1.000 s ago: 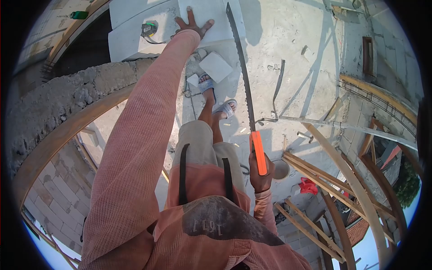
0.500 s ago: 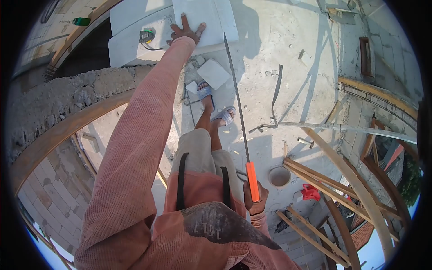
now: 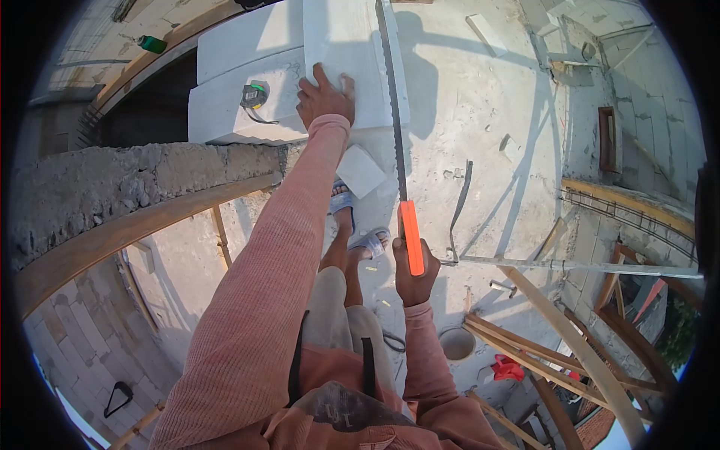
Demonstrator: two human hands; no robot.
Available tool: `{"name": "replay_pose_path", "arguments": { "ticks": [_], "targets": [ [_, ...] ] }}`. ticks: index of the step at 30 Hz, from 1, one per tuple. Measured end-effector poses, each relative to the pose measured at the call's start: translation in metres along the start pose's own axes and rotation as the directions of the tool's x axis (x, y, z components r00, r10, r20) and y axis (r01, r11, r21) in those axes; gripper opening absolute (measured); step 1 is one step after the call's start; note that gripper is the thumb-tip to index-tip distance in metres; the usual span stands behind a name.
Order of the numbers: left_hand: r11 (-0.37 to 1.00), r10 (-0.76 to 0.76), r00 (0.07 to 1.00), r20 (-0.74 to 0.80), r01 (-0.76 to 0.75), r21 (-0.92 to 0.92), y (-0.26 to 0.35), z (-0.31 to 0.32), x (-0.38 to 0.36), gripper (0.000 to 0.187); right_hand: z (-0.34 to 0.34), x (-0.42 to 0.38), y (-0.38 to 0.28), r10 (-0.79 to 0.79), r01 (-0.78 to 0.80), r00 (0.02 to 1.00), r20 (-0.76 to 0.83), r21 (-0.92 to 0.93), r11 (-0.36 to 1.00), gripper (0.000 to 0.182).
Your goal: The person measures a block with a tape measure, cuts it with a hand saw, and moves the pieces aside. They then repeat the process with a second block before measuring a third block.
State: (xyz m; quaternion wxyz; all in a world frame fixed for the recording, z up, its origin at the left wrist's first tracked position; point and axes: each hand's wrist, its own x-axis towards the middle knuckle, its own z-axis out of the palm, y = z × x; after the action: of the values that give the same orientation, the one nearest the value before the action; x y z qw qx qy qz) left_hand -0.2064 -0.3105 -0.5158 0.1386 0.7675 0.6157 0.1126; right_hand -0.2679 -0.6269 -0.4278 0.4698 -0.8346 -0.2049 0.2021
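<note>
My left hand (image 3: pixel 327 102) presses on a white lightweight concrete block (image 3: pixel 341 37), fingers spread over its near end. My right hand (image 3: pixel 417 274) is wrapped round the orange handle of a hand saw (image 3: pixel 397 127). Its long toothed blade points away from me and overlaps the right part of that block in this view. To the left of my left hand, a tape measure (image 3: pixel 254 95) lies on another white block (image 3: pixel 214 109), its strip partly pulled out.
A square offcut (image 3: pixel 361 171) lies by my sandalled feet. Left stands a rough concrete ledge (image 3: pixel 142 180) with a dark opening behind it. To the right are a bent metal strip (image 3: pixel 460 210), a round bucket (image 3: pixel 457 344), wooden beams (image 3: pixel 540 300) and a red bag (image 3: pixel 508 367).
My right hand has pushed the saw forward, bringing the blade up alongside the block's right part. My left hand stays on the block, its fingers drawn closer in. The view has tilted up.
</note>
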Motion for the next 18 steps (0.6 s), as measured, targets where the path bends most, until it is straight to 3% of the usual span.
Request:
{"name": "replay_pose_path", "arguments": {
  "ticks": [5, 18],
  "targets": [
    [1.0, 0.019, 0.997, -0.068, -0.018, 0.009, -0.002, 0.005, 0.0, 0.061, 0.028, 0.046, -0.002, 0.03, -0.029, 1.0, -0.006, 0.131, 0.991, 0.026],
    [1.0, 0.025, 0.997, -0.078, -0.024, 0.017, -0.003, 0.007, 0.001, 0.06, 0.028, 0.057, -0.017, 0.053, -0.06, 0.997, 0.051, 0.142, 0.988, 0.021]
  ]
}}
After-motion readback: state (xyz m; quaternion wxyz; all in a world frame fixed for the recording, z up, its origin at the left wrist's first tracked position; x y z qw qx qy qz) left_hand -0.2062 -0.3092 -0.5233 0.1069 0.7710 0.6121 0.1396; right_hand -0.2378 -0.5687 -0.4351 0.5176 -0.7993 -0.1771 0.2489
